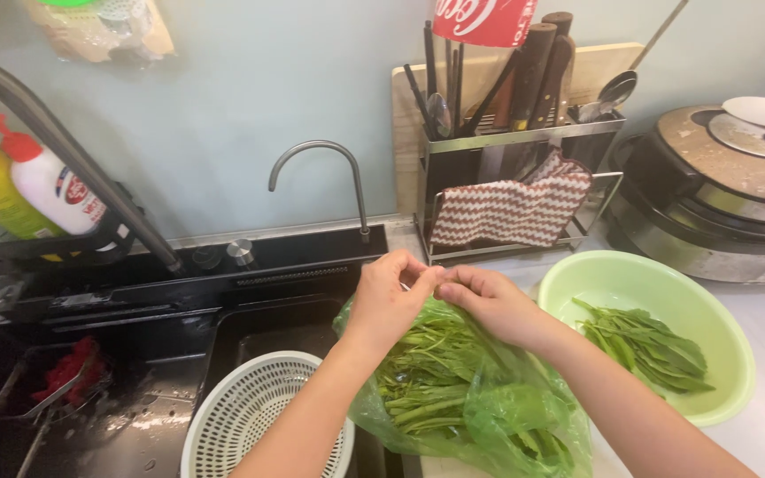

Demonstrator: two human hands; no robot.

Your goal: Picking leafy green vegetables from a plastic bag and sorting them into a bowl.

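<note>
Head view: your left hand [389,296] and right hand [489,301] meet fingertip to fingertip, both pinching a stem above the green bag of greens [462,389], between white colander [254,420] and green bowl [657,292].

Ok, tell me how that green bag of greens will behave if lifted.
The bag looks thin and crumpled, so it would likely sag and flop. The stems inside lie loose and could slide out of the open top. Both hands pinch near that top, so it probably needs support underneath.
</note>
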